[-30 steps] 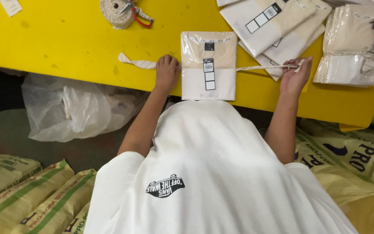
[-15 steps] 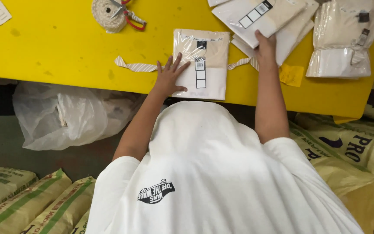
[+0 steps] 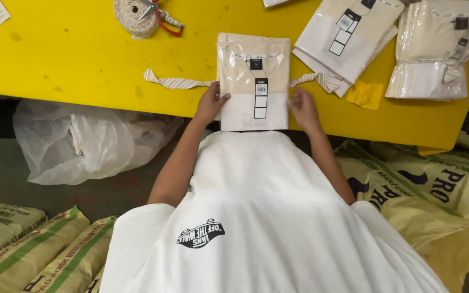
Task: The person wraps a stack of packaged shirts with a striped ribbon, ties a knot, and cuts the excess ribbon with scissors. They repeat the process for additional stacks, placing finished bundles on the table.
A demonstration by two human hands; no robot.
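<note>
Two hands are laid flat, apart: left hand (image 3: 211, 103) and right hand (image 3: 303, 107) flank the bagged folded garment (image 3: 254, 81) at frame centre. Nothing is gripped. A striped tie strip (image 3: 176, 82) is seen beneath on the yellow table (image 3: 71, 54).

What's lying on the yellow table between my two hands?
In the head view, a folded cream garment in a clear bag, with hang tags, lies between left hand and right hand.

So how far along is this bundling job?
Done: a tied pack lies at the table's right. In hand: left hand and right hand flank a folded garment stack over a strip. Left: knotting it; another stack seems untied.
</note>
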